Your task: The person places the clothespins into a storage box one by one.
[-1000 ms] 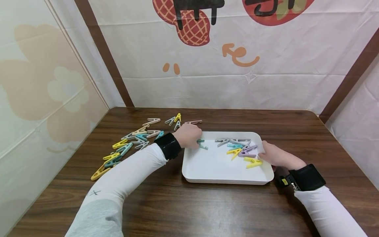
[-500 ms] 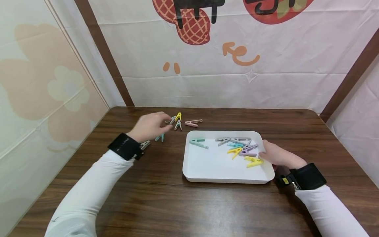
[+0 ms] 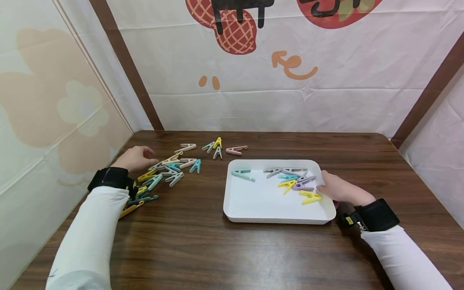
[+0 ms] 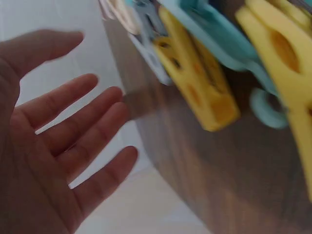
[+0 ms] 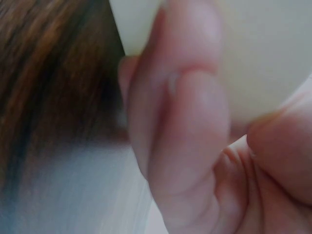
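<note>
Left hand (image 3: 134, 159) empty, fingers spread, beside the loose pegs (image 3: 173, 166) on the bench (image 3: 195, 249), right hand (image 3: 338, 188) gripping the tray's (image 3: 261, 205) right rim, other pegs (image 3: 311, 197) inside it; step judged a reach for one peg, next move calling for a single pinch.

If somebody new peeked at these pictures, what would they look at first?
Probably the bright heap of clothes pegs on the left of the brown table, with the left hand beside it. Next, the white tray right of the middle, with more pegs inside and the right hand gripping its right side. Then the red criss-cross picture, up high on the white backdrop behind the table.
</note>
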### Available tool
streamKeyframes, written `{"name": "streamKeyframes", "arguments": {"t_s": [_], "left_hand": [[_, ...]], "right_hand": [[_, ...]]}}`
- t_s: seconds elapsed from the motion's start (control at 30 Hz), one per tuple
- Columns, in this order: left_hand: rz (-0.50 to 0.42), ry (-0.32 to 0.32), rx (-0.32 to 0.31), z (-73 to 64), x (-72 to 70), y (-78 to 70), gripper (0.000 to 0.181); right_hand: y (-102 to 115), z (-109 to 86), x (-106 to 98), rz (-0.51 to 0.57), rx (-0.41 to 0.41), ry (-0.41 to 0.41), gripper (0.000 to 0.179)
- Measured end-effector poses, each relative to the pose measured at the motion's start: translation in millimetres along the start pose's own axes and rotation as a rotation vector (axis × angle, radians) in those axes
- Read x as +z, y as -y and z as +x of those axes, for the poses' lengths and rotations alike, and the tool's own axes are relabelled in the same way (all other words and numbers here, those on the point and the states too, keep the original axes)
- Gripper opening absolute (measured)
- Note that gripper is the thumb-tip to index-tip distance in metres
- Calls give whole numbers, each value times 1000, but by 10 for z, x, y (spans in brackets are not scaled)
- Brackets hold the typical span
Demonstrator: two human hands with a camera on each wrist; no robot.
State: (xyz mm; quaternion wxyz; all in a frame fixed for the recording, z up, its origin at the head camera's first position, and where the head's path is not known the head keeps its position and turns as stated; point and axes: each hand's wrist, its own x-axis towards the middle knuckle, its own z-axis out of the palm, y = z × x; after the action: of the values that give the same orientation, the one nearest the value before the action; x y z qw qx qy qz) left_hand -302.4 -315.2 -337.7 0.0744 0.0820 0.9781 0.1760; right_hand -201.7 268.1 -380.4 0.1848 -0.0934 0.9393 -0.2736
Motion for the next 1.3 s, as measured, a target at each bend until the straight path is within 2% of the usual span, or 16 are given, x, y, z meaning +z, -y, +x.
{"name": "streamKeyframes", "arguments": {"t_s": [0.2,0.37,0.6,0.9,1.07,1.3], "left_hand": [[-32,61,7,68,127,103,63],[-20,70,13,174,201,101,60],[44,71,19,281,270,98,53],[71,49,3,262,284,50,30],[72,40,3,242,284,41,26],[62,41,0,210,214,65,27]], "right_hand": [[7,-2,0,-6,6,-1,58],[5,0,-4,1,4,2,56],[7,-1,-2,6,3,0,54],[0,8,5,10,6,1,54],[-11,10,15,11,14,-3,53],[-8,1,1,15,19,-2,54]]}}
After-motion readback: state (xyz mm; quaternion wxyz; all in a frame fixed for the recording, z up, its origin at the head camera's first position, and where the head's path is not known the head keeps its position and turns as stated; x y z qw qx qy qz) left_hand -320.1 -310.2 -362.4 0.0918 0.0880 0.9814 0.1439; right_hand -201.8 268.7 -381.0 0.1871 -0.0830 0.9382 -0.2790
